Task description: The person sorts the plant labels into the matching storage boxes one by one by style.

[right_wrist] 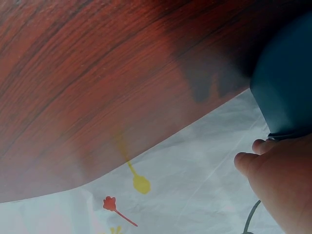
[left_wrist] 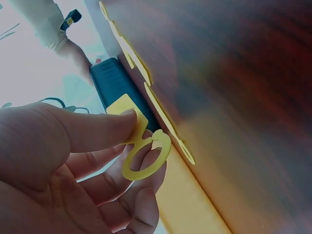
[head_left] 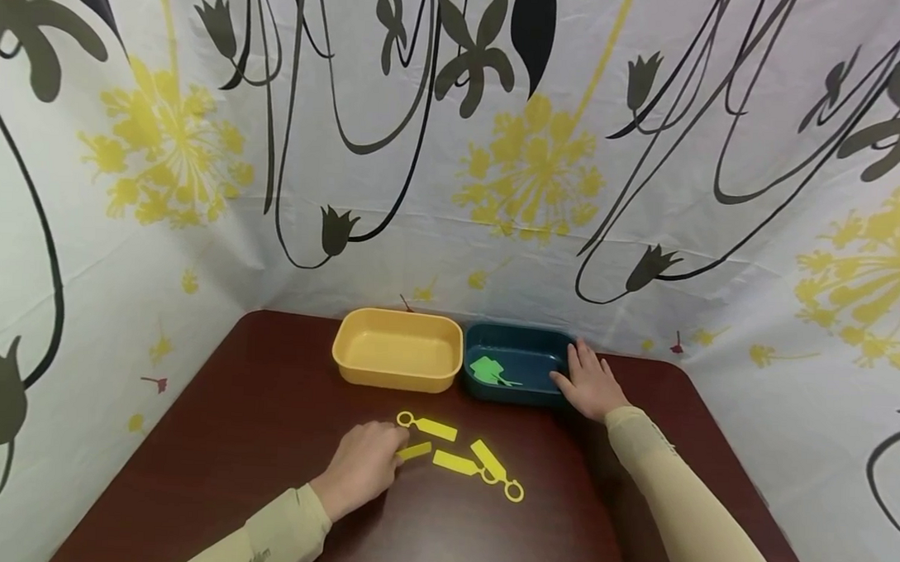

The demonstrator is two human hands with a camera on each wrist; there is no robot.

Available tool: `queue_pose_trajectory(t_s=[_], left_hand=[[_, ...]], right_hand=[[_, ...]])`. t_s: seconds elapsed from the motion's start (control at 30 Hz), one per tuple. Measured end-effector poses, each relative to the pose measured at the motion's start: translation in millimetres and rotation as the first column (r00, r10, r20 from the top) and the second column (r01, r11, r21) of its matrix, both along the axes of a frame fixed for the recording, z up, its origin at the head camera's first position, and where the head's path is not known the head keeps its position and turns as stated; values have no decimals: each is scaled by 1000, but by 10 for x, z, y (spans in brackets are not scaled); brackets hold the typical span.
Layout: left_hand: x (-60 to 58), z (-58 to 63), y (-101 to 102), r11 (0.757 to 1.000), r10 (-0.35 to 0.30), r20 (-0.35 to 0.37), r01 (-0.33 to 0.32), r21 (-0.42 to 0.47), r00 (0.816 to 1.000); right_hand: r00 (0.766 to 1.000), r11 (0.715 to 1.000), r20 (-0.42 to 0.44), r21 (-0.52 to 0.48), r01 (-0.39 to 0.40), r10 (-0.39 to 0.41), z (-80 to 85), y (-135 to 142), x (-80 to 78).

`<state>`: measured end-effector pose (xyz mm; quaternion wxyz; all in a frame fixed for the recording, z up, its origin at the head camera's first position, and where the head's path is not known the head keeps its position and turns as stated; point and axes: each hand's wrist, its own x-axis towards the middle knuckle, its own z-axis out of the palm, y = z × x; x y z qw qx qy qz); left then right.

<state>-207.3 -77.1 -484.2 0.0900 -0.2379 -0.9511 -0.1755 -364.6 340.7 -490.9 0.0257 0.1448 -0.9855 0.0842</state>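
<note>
My left hand (head_left: 365, 460) pinches a flat yellow plastic ring tag (left_wrist: 141, 141) between thumb and fingers, low over the table. Its ring end shows toward the camera in the left wrist view; in the head view, fingers hide that ring. Right beside this hand lies a yellow tag (head_left: 436, 429), with two more, a tag (head_left: 454, 462) and a slanted tag (head_left: 488, 460), whose ring ends lie close together. At the back, my right hand (head_left: 591, 385) rests on the right rim of the dark blue bin (head_left: 520, 395), its fingers extended.
Several bright green flat pieces (head_left: 487, 369) lie in the blue bin's left part. A yellow-orange bin (head_left: 396, 378) stands directly to its left. Patterned white cloth (head_left: 421, 255) rises behind and beside the dark red wooden table (head_left: 266, 440).
</note>
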Motion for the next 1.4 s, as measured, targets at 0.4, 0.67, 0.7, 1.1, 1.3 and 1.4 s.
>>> queue_pose_trajectory(t_s=[0.4, 0.67, 0.7, 1.1, 1.3, 1.4], left_hand=[[-128, 54, -31, 999, 38, -47, -37, 15, 998], [-229, 44, -105, 994, 99, -35, -97, 40, 995], [-241, 38, -112, 994, 103, -31, -102, 39, 994], [-450, 125, -204, 980, 179, -46, -174, 93, 983], [-619, 232, -235, 971, 216, -55, -209, 112, 975], [-695, 275, -268, 967, 235, -53, -228, 115, 971]], right_hand=[[1000, 1000, 2, 14, -9, 8, -21, 11, -22], [1000, 1000, 4, 5, -10, 10, -35, -15, -4], [1000, 1000, 3, 7, -7, 7, -37, -19, 2], [1000, 1000, -6, -16, -5, 5, -26, -41, -7], [1000, 1000, 7, -16, 11, -11, -47, 5, -41], [1000, 1000, 7, -14, 12, -12, -70, 30, -61]])
